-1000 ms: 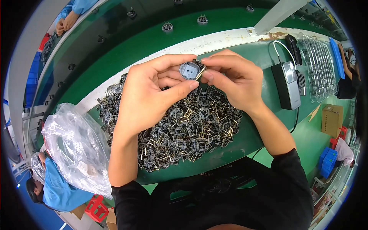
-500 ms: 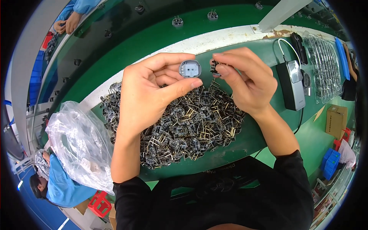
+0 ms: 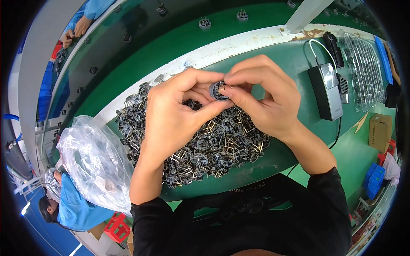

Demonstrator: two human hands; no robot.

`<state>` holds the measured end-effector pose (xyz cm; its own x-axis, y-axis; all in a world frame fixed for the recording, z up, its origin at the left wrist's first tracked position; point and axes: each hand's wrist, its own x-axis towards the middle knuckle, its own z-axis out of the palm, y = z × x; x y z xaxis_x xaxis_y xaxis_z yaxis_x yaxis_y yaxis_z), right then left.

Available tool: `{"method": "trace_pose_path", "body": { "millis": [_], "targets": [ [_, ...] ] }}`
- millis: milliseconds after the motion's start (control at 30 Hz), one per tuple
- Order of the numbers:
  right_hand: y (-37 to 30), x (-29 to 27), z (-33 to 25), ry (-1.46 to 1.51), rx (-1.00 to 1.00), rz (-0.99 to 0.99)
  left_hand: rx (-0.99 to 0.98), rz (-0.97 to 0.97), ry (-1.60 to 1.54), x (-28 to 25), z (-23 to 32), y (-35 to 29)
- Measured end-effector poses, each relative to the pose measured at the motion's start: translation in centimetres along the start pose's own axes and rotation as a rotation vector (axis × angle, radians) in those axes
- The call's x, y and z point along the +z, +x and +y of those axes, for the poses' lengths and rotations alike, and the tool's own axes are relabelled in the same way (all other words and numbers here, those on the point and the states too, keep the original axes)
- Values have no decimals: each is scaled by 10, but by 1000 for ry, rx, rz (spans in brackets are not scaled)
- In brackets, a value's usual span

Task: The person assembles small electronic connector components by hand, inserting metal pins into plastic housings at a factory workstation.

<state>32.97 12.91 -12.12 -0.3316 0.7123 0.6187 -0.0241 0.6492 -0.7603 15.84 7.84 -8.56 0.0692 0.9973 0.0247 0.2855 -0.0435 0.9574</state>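
Note:
Between the thumb and forefinger of my left hand (image 3: pixel 171 113) is a small rounded grey plastic housing (image 3: pixel 213 92), its open side up. My right hand (image 3: pixel 271 100) pinches a small dark part with metal pins (image 3: pixel 221 90), which sits at the opening of the housing. Fingertips cover much of this part, so how deep it lies cannot be made out. Both hands are above a large heap of dark parts with brass-coloured pins (image 3: pixel 213 149), spread on the green tabletop (image 3: pixel 273 160).
A clear plastic bag (image 3: pixel 94 158) lies left of the heap. To the right are a black-and-silver box with a white cable (image 3: pixel 326 91) and a clear tray (image 3: pixel 362 72). Beyond a white rail (image 3: pixel 205 53), a green belt (image 3: pixel 171 32) carries several small pieces. Co-workers' hands (image 3: pixel 79 30) show far left.
My hands have come together. The pinned part, held apart to the right of the housing before, is now at its opening. The view has shifted slightly.

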Motion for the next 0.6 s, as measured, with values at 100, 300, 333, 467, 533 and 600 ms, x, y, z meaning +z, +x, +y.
{"method": "trace_pose_path", "body": {
  "millis": [100, 300, 333, 467, 533, 600],
  "targets": [
    [-1, 0, 0, 21, 8, -1, 6, 8, 4, 1, 1, 0],
    [0, -1, -2, 21, 12, 10, 36, 5, 21, 1, 1, 0],
    [0, -1, -3, 10, 6, -10, 36, 3, 23, 1, 1, -1],
    [-1, 1, -1, -43, -24, -17, 43, 17, 61, 4, 4, -3],
    [-3, 0, 3, -138, -124, 6, 40, 16, 78, 4, 5, -2],
    [2, -5, 4, -68, -95, -51, -22, 16, -155, -3, 2, -1]
  ]
}}
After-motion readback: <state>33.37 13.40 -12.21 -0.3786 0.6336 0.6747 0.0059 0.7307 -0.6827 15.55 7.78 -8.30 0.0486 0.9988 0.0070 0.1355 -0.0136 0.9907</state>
